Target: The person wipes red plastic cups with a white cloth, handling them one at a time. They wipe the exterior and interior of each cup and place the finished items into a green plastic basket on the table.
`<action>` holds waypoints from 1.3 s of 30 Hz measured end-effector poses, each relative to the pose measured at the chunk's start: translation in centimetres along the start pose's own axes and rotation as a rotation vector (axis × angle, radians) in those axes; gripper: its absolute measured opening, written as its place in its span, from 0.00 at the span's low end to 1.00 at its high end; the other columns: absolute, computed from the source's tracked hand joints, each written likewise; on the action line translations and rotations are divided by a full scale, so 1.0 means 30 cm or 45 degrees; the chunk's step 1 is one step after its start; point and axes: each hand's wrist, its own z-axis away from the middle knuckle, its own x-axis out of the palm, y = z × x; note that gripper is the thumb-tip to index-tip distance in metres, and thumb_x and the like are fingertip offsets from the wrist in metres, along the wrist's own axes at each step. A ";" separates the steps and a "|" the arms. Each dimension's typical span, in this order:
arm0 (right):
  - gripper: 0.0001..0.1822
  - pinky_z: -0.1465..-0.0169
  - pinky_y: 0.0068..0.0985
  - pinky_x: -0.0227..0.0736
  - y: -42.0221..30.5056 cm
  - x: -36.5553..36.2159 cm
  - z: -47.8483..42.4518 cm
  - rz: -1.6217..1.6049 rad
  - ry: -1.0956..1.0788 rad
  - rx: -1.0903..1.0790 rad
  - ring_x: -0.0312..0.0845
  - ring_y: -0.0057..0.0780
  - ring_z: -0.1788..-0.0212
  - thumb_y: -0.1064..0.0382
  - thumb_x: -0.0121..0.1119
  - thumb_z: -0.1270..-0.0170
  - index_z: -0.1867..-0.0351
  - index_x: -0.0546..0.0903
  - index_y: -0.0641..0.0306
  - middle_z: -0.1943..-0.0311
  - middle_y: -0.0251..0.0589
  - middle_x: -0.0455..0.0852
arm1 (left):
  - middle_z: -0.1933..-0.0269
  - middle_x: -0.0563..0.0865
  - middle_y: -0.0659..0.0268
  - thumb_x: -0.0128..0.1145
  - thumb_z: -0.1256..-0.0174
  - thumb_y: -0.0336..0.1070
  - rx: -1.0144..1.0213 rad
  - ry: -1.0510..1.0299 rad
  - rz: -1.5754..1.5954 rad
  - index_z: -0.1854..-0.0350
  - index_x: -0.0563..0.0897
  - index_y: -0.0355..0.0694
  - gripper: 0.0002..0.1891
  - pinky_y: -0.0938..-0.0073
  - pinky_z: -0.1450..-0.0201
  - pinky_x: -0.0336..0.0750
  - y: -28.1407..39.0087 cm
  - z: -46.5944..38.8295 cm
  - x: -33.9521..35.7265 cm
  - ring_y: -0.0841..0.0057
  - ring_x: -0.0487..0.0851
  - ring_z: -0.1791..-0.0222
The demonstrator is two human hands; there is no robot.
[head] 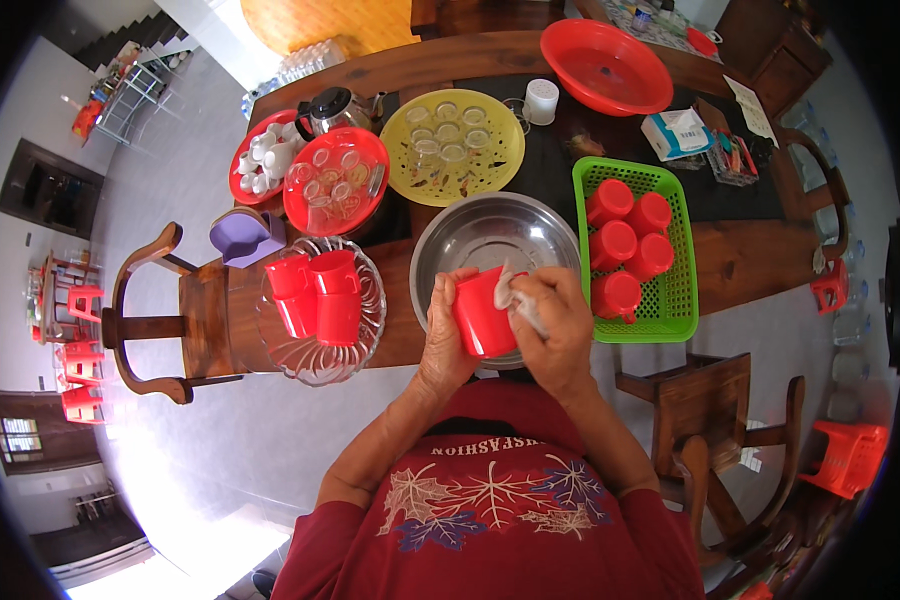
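My left hand (447, 330) holds a red plastic mug (484, 313) tilted over the near rim of a steel basin (495, 232) with some water in it. A whitish cloth (525, 306) is pinched in my right hand (556, 322), pressed to the mug's rim and side. On the left, a ribbed clear glass bowl (375, 315) carries several red mugs (337, 319), some stacked. To the right, several more red mugs (612, 246) lie in a green plastic basket (690, 300), most of them bottom up.
Behind the basin stand a yellow tray (457, 191) of glasses, a red tray (379, 150) of glasses, white cups (276, 159), a glass teapot (336, 112), a purple container (246, 236), a white canister (542, 101), a red basin (607, 67) and a tissue box (676, 135). Wooden chairs (202, 322) flank the table.
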 end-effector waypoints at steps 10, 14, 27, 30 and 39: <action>0.16 0.59 0.35 0.72 -0.018 0.014 -0.011 0.120 -0.019 -0.116 0.76 0.43 0.61 0.73 0.65 0.54 0.60 0.80 0.63 0.63 0.43 0.78 | 0.39 0.76 0.59 0.50 0.30 0.58 0.155 -0.091 -0.194 0.36 0.67 0.37 0.31 0.64 0.36 0.70 -0.011 0.024 -0.011 0.68 0.75 0.39; 0.12 0.60 0.34 0.73 -0.012 0.013 -0.020 0.181 -0.032 0.053 0.77 0.44 0.62 0.72 0.62 0.50 0.62 0.81 0.65 0.63 0.44 0.79 | 0.44 0.76 0.56 0.61 0.34 0.45 0.127 -0.005 -0.119 0.38 0.66 0.37 0.28 0.70 0.43 0.76 -0.013 0.024 0.000 0.72 0.77 0.45; 0.13 0.58 0.36 0.73 -0.029 0.019 -0.036 0.165 -0.081 0.051 0.76 0.44 0.60 0.68 0.62 0.47 0.58 0.81 0.66 0.63 0.44 0.76 | 0.49 0.78 0.57 0.61 0.33 0.45 0.326 0.061 -0.410 0.38 0.64 0.39 0.28 0.74 0.50 0.78 0.027 0.032 0.017 0.76 0.78 0.51; 0.16 0.57 0.35 0.73 -0.016 0.032 -0.005 0.162 -0.102 0.023 0.75 0.44 0.58 0.70 0.63 0.48 0.56 0.80 0.67 0.61 0.45 0.76 | 0.49 0.78 0.56 0.60 0.33 0.46 0.332 0.123 -0.327 0.38 0.63 0.40 0.28 0.74 0.49 0.78 0.023 0.026 0.013 0.75 0.78 0.51; 0.16 0.57 0.35 0.73 -0.018 0.000 0.030 0.116 -0.152 0.078 0.75 0.44 0.58 0.72 0.63 0.50 0.57 0.80 0.67 0.61 0.45 0.76 | 0.47 0.75 0.57 0.62 0.34 0.47 0.281 0.166 -0.220 0.39 0.64 0.40 0.28 0.71 0.48 0.78 -0.003 0.020 0.000 0.74 0.77 0.49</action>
